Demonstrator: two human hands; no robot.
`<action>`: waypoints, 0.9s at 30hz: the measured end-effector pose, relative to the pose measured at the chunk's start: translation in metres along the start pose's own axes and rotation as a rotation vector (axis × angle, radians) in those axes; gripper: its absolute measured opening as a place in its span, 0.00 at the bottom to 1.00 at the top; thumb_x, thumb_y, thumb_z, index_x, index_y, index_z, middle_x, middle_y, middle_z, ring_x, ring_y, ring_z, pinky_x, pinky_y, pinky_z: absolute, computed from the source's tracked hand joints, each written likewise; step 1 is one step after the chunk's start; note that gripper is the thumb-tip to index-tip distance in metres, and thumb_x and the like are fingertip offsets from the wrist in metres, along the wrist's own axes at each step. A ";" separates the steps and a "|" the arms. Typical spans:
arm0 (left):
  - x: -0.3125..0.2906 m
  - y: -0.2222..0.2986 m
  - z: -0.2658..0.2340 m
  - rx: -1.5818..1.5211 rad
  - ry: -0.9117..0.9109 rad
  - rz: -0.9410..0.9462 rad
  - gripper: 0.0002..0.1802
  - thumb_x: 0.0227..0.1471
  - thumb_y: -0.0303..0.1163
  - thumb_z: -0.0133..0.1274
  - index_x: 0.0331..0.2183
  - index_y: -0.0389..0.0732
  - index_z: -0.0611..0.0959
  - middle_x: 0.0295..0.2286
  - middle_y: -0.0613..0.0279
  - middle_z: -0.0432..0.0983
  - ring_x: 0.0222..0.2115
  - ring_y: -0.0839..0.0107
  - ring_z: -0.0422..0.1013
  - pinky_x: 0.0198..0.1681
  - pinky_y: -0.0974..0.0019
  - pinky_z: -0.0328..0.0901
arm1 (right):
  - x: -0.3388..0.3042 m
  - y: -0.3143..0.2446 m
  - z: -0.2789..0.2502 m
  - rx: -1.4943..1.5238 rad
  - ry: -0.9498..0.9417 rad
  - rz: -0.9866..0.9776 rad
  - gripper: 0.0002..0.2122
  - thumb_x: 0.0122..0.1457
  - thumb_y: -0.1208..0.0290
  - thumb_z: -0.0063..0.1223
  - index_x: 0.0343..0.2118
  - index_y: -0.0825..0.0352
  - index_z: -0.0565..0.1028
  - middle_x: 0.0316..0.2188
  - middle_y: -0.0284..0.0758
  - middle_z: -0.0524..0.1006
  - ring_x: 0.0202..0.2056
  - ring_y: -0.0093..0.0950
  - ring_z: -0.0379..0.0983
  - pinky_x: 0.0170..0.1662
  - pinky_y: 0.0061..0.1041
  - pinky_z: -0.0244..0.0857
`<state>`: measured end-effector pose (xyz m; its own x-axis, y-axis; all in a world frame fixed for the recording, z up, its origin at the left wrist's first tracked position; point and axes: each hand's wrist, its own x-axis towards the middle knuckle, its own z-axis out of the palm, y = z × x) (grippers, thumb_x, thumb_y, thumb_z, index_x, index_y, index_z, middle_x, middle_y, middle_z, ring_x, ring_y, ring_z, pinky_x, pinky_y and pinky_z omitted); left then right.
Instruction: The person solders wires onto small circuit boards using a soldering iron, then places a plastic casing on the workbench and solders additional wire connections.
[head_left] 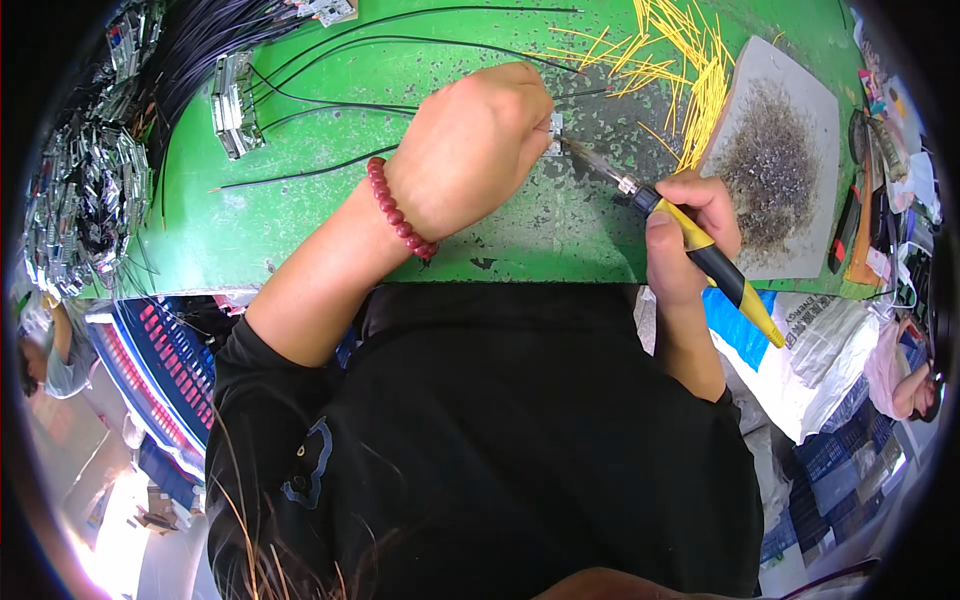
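My right hand (693, 236) grips a yellow-and-black soldering iron (722, 272) like a pen. The iron's tip points left and reaches a small silvery metal part (556, 133) on the green table (330, 215). Just left of that part is my left hand (478, 150), closed, with its back turned up and a red bead bracelet at the wrist. Its fingertips are hidden, so what they pinch cannot be made out. Black wires (360, 105) run under and past this hand. Several of them lead from a small stack of metal parts (235, 105).
Yellow wires (705, 90) lie heaped at the far right, beside a grey board (812, 110) strewn with dark solder residue. At the left are a pile of shiny metal parts (80, 205) and a bundle of black wires (205, 50). Tools (862, 215) line the right edge.
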<state>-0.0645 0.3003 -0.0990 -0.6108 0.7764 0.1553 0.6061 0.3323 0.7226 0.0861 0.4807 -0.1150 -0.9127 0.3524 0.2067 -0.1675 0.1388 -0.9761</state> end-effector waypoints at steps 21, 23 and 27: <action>0.005 0.001 -0.009 0.007 -0.079 -0.012 0.04 0.42 0.21 0.58 0.24 0.32 0.78 0.26 0.54 0.74 0.26 0.58 0.72 0.30 0.63 0.68 | 0.008 -0.018 -0.003 -0.092 0.236 -0.024 0.24 0.57 0.62 0.55 0.51 0.72 0.65 0.29 0.40 0.78 0.26 0.24 0.72 0.31 0.19 0.63; 0.004 0.002 -0.013 -0.009 -0.062 0.015 0.06 0.42 0.21 0.59 0.27 0.33 0.80 0.28 0.54 0.76 0.30 0.59 0.74 0.33 0.64 0.70 | 0.014 -0.015 -0.011 -0.094 0.111 0.013 0.16 0.60 0.71 0.53 0.50 0.72 0.69 0.28 0.40 0.79 0.25 0.23 0.75 0.28 0.18 0.67; 0.001 0.005 -0.019 0.059 0.011 0.120 0.06 0.42 0.22 0.62 0.28 0.34 0.82 0.31 0.55 0.78 0.32 0.59 0.75 0.36 0.64 0.70 | 0.032 -0.007 -0.009 -0.184 0.077 -0.061 0.09 0.59 0.81 0.53 0.43 0.70 0.75 0.30 0.37 0.79 0.25 0.21 0.76 0.26 0.17 0.71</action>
<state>-0.0719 0.2927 -0.0822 -0.5373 0.8068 0.2457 0.7037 0.2683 0.6579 0.0613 0.4990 -0.1013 -0.8704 0.4072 0.2768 -0.1446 0.3260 -0.9343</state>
